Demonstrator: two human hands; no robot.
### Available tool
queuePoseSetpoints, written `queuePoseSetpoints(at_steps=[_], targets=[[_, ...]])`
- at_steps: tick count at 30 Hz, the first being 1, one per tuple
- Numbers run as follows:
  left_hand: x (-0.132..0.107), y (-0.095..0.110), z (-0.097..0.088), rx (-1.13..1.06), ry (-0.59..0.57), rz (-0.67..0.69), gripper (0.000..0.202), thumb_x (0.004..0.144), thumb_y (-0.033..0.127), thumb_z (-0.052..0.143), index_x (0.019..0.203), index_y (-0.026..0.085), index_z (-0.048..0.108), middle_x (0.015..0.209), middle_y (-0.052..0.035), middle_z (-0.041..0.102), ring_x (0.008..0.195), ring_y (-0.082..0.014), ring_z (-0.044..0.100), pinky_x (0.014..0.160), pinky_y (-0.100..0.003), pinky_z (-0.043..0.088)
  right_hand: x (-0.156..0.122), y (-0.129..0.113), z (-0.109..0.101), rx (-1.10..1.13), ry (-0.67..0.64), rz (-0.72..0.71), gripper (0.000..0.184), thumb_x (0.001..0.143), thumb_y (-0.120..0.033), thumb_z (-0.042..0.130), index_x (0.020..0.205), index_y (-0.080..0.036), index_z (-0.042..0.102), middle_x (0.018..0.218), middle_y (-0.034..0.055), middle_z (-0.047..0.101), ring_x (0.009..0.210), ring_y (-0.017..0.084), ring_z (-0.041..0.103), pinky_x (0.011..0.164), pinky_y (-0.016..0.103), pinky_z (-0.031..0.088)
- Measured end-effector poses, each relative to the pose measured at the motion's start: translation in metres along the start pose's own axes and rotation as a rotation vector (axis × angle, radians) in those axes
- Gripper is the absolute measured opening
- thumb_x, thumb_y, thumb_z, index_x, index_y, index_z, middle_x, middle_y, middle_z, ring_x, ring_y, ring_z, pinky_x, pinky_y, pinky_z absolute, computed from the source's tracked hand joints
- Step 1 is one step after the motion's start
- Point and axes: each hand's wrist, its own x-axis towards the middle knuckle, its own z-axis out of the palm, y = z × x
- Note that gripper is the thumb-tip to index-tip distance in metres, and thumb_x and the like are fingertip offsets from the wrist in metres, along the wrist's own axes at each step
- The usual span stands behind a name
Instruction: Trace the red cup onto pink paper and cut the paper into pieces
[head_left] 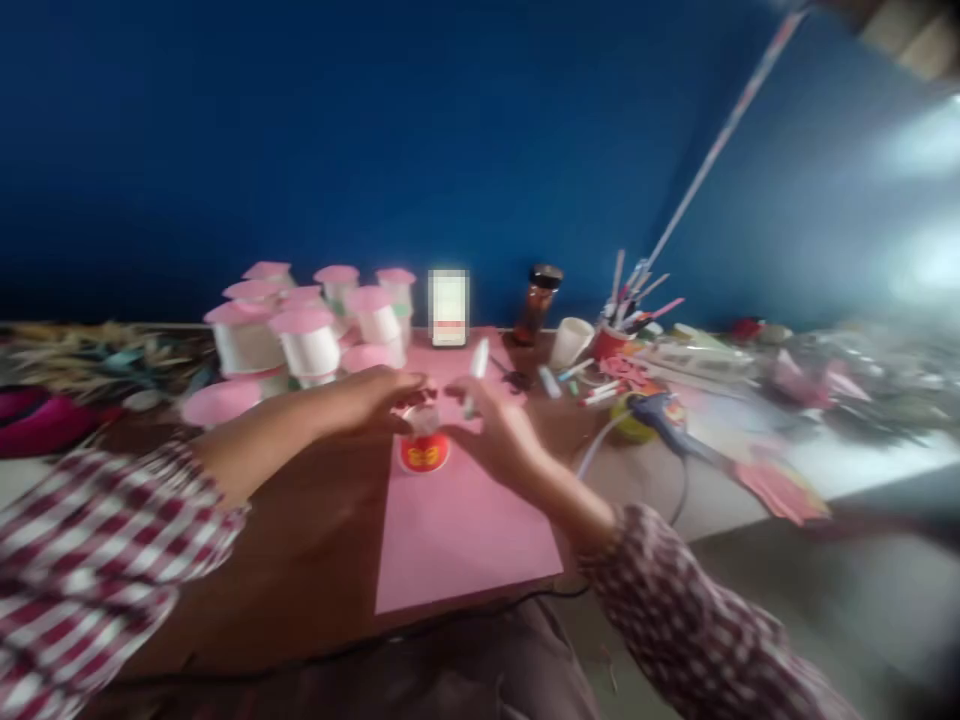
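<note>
A small red cup with a yellow emblem sits on a long sheet of pink paper, its pale upper part between my two hands. My left hand comes in from the left, fingers curved over the cup's far side and thumb apart from them. On the other side my right hand is held with fingers and thumb spread. Blur hides whether either hand touches the cup. A white tube or bottle stands upright just behind my right hand.
White cups with pink tops crowd the back left. Along the back are a phone, a dark-capped jar and a white cup. Rightward lie a red pen holder, a corded glue gun and pink scraps.
</note>
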Motion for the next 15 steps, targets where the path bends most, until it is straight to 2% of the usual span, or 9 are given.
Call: queuePoseSetpoints(at_steps=[1,3,4,6,7,11,13,15], targets=[[0.001,-0.004,-0.002,0.103,-0.018,0.017,0.046,0.067,0.033,0.063,0.112,0.022,0.059,0.108,-0.0055,0.067,0.094,-0.0212,0.061,0.079,-0.029,0.043,-0.007,0.001,-0.006,0.001,0.069,-0.006,0.026,0.083,-0.019,0.057,0.109,-0.020,0.054,0.101,0.0061,0.068,0.084,0.019,0.064,0.070,0.029,0.049],[0.004,-0.010,-0.005,0.193,-0.036,0.066,0.054,0.067,0.028,0.065,0.120,0.022,0.056,0.114,-0.0063,0.065,0.097,-0.0205,0.060,0.081,-0.027,0.041,-0.025,0.000,-0.018,0.027,0.153,-0.056,0.025,0.088,-0.013,0.045,0.111,-0.019,0.053,0.105,0.0069,0.066,0.096,0.019,0.062,0.080,0.031,0.047],[0.005,-0.013,-0.006,0.212,-0.048,0.085,0.057,0.068,0.027,0.065,0.123,0.022,0.054,0.116,-0.0064,0.064,0.098,-0.0200,0.060,0.081,-0.026,0.041,-0.036,-0.002,-0.023,0.024,0.170,-0.076,0.027,0.090,-0.013,0.042,0.115,-0.019,0.051,0.101,0.0062,0.068,0.095,0.018,0.062,0.081,0.031,0.047],[0.006,-0.016,-0.006,0.231,-0.055,0.102,0.054,0.069,0.029,0.065,0.122,0.023,0.056,0.116,-0.0047,0.064,0.097,-0.0193,0.059,0.079,-0.026,0.040,-0.059,-0.008,-0.029,-0.029,0.141,-0.120,0.031,0.091,-0.015,0.044,0.121,-0.020,0.048,0.089,0.0034,0.069,0.086,0.017,0.063,0.076,0.030,0.048],[0.007,-0.016,-0.006,0.230,-0.059,0.107,0.052,0.070,0.030,0.065,0.121,0.024,0.057,0.116,-0.0039,0.064,0.096,-0.0188,0.059,0.078,-0.026,0.040,-0.070,-0.012,-0.028,-0.057,0.101,-0.193,0.034,0.090,-0.015,0.046,0.124,-0.020,0.047,0.082,0.0016,0.068,0.077,0.016,0.063,0.071,0.028,0.048],[0.011,-0.016,-0.007,0.280,-0.092,0.130,0.045,0.068,0.031,0.068,0.113,0.024,0.063,0.107,-0.0035,0.066,0.084,-0.0165,0.059,0.070,-0.027,0.040,-0.092,-0.032,-0.008,-0.192,-0.066,-0.547,0.037,0.088,-0.022,0.057,0.124,-0.017,0.049,0.072,0.0009,0.064,0.062,0.015,0.058,0.054,0.027,0.045],[0.013,-0.015,-0.007,0.308,-0.096,0.143,0.046,0.066,0.032,0.070,0.111,0.024,0.064,0.104,-0.0034,0.066,0.082,-0.0165,0.058,0.068,-0.027,0.039,-0.089,-0.041,0.009,-0.254,-0.126,-0.628,0.035,0.088,-0.026,0.058,0.120,-0.014,0.051,0.074,0.0022,0.063,0.062,0.015,0.058,0.052,0.028,0.045],[0.015,-0.016,-0.008,0.315,-0.095,0.162,0.047,0.064,0.034,0.071,0.109,0.024,0.064,0.102,-0.0029,0.066,0.080,-0.0166,0.057,0.068,-0.028,0.038,-0.080,-0.049,0.027,-0.314,-0.165,-0.648,0.030,0.090,-0.026,0.054,0.117,-0.013,0.052,0.076,0.0031,0.063,0.064,0.015,0.058,0.053,0.029,0.045]])
